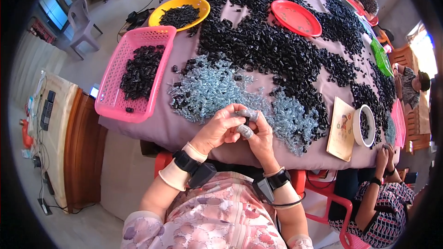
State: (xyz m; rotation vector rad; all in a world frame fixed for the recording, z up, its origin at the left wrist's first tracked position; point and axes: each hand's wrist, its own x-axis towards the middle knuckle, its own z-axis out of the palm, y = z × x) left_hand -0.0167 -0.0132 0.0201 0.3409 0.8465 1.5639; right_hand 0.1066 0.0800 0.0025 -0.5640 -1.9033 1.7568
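Above the table's near edge, my left hand (221,127) and my right hand (262,136) meet, fingertips pinched together. Between them shows a bit of a small black plastic piece (247,121), mostly hidden by the fingers. Grey wrapping covers the thumb and forefinger of my right hand. Just beyond my hands lies a heap of small clear bluish plastic parts (207,87), and a second bluish heap (295,117) sits to the right. Behind these spreads a wide layer of loose black plastic pieces (263,41).
At left stand a pink basket (105,85) of black pieces and a yellow tray (203,7). A red tray (295,17) lies farther back. To my right are a booklet (340,129), a white bowl (357,133) and a co-worker (383,198). Other people sit along the far right side.
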